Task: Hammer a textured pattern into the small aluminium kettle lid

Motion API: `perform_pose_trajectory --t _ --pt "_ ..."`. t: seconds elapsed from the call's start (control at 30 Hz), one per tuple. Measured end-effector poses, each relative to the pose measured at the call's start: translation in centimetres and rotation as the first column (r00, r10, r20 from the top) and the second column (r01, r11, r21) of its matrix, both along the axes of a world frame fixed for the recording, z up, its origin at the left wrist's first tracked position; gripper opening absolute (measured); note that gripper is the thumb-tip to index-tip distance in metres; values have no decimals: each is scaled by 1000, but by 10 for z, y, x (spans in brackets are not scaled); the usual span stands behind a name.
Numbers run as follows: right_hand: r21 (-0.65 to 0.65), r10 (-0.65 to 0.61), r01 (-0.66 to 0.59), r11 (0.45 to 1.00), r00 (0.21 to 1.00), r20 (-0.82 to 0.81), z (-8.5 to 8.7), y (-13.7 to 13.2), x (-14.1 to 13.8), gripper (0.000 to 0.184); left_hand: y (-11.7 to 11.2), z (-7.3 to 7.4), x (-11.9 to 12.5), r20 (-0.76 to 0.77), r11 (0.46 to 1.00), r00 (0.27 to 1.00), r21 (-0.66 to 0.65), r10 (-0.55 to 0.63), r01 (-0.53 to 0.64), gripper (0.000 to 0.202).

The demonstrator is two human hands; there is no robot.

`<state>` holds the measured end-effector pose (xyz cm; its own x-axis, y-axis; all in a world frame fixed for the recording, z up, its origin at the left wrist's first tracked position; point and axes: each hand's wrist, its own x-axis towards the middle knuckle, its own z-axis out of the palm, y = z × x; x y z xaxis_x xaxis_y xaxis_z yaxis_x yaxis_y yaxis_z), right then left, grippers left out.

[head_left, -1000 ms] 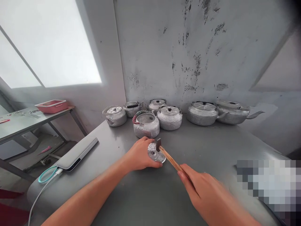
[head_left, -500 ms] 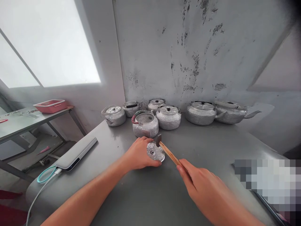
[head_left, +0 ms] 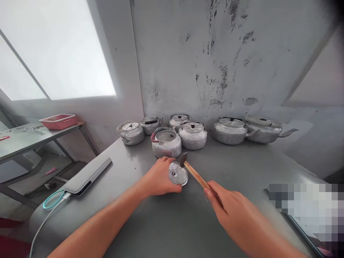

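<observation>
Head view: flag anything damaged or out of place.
Dark, patchy blotches mar the pale wall, as if its surface were stained or worn. The front kettle has no lid on, unlike the neighbouring kettle to its right.

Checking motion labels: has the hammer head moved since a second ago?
Yes. The hammer head has shifted slightly up and to the right in the picture, judged against the stationary red-handled kettle.

Pink tub [head_left: 58, 123] on a side table [head_left: 18, 141], silver power bank [head_left: 86, 174]
</observation>
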<state>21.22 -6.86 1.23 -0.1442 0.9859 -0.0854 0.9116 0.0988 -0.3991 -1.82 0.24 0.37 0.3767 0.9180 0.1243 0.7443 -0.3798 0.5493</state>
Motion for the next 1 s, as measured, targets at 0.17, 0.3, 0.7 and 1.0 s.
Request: perform_pose_trajectory --t 0.17,0.3,0.7,1.0 --pt "-24 -60 56 998 964 -261 -2 0 7 34 0 0 1 32 999 999 -32 -11 12 101" --pt "-181 -119 24 983 836 -536 -4 -5 9 32 1 1 1 22 1000 1000 -11 -15 16 97" --pt "-535 -441 80 841 674 -593 34 -21 -5 37 1 -2 -1 16 1000 1000 -4 6 -6 103" --pt "-344 -219 7 939 784 -581 -4 -24 0 31 -3 2 -2 -73 998 995 3 70 -70 98"
